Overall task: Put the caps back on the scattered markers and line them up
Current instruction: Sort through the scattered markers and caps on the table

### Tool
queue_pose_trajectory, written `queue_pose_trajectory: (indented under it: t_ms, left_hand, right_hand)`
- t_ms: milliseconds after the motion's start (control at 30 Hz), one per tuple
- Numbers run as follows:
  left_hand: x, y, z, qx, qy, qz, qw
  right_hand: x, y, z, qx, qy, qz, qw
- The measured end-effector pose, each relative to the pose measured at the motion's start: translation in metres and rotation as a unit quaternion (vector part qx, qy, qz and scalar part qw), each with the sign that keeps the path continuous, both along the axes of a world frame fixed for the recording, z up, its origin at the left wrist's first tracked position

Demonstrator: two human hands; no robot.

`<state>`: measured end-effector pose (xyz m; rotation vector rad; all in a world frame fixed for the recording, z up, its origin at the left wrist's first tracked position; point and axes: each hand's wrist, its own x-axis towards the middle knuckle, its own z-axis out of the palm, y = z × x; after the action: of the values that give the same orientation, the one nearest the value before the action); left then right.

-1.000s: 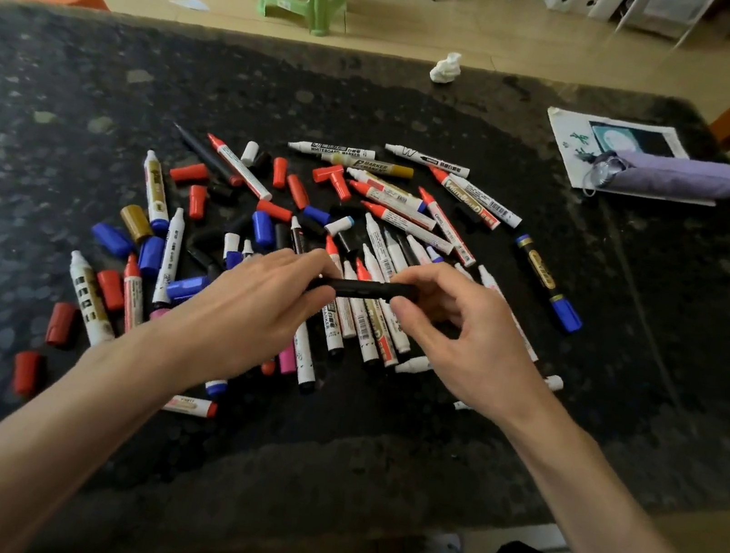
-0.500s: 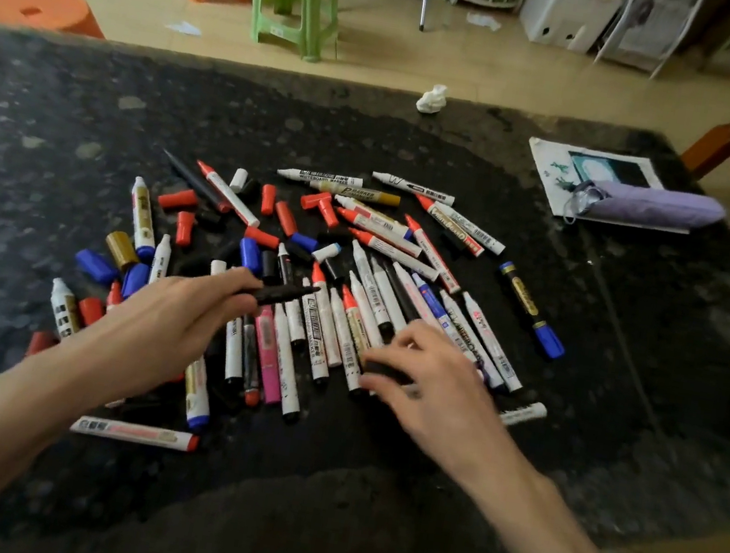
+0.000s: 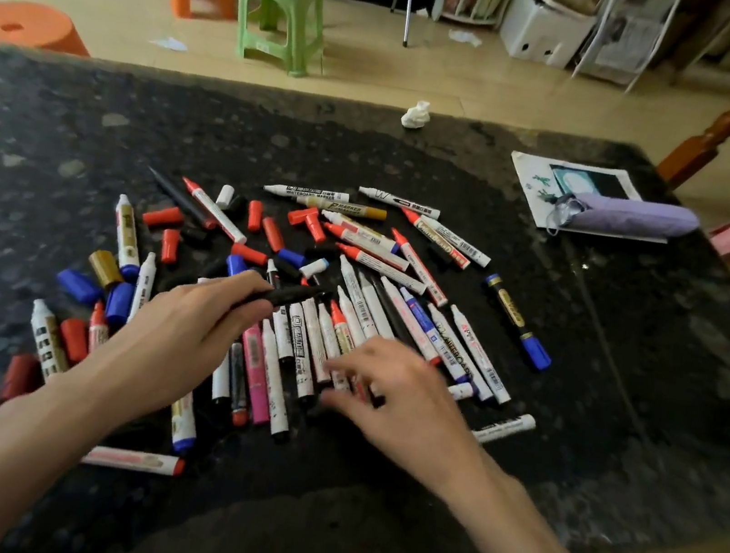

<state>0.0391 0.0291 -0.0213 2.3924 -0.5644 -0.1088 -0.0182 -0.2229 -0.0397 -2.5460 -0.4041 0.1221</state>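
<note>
The black marker (image 3: 290, 298) — judged light, stiff, slick — is pinched by the left hand (image 3: 186, 334) above the scattered markers (image 3: 362, 314) on the table (image 3: 419, 165); its barrel is best gripped midway. The right hand (image 3: 401, 397) is blurred over them; its grasp cannot be told.

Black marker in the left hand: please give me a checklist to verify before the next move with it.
1. Grip: left hand holds black marker: ok.
2. Cap on this marker: cannot tell.
3. Free right hand: cannot tell, it is blurred.
4. Loose caps in view: ok, for example red cap and blue cap.
5. Markers lined up: not ok, they lie scattered on the table.
</note>
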Motion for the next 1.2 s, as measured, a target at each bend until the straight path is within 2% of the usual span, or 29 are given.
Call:
queue_pose_trajectory:
  t_ms: [100,167,233,400,633,733,900,967,1067,1133,1200]
  left_hand:
    - [0.002,-0.007,-0.001,0.0,-0.021,0.01,1.0]
    - [0.003,-0.015,0.0,-0.006,-0.032,0.016,0.999]
    - [0.005,-0.022,0.001,-0.017,-0.03,0.02,0.999]
    - [0.006,-0.027,-0.002,-0.004,-0.016,0.02,1.0]
    - [0.011,-0.025,-0.005,-0.004,-0.011,0.025,1.0]
    - [0.012,-0.026,-0.006,-0.014,0.002,0.02,1.0]
    - [0.012,-0.027,-0.002,-0.049,0.023,0.027,0.998]
    - [0.01,-0.028,0.001,-0.059,0.032,0.026,0.997]
    - [0.007,-0.029,0.005,-0.068,0.033,0.018,0.997]
    - [0.004,-0.029,0.006,-0.068,0.033,0.012,0.997]
    - [0.003,-0.028,0.006,-0.066,0.031,0.005,0.997]
  right_hand:
    - [0.031,-0.03,0.007,0.063,-0.042,-0.144,0.987]
    - [0.06,-0.057,0.001,0.033,-0.091,-0.238,0.966]
    - [0.088,-0.077,-0.008,-0.005,-0.098,-0.3,0.949]
    - [0.133,-0.08,-0.02,-0.097,-0.081,-0.334,0.934]
    - [0.149,-0.058,-0.015,-0.12,-0.078,-0.345,0.928]
    - [0.136,-0.053,-0.002,-0.021,-0.074,-0.333,0.94]
    - [0.089,-0.032,0.026,0.158,-0.046,-0.23,0.959]
    - [0.063,-0.024,0.035,0.243,-0.025,-0.214,0.946]
    - [0.029,-0.014,0.046,0.383,0.038,-0.236,0.892]
    - [0.02,-0.01,0.047,0.428,0.05,-0.24,0.87]
    - [0.017,-0.011,0.048,0.439,0.06,-0.234,0.865]
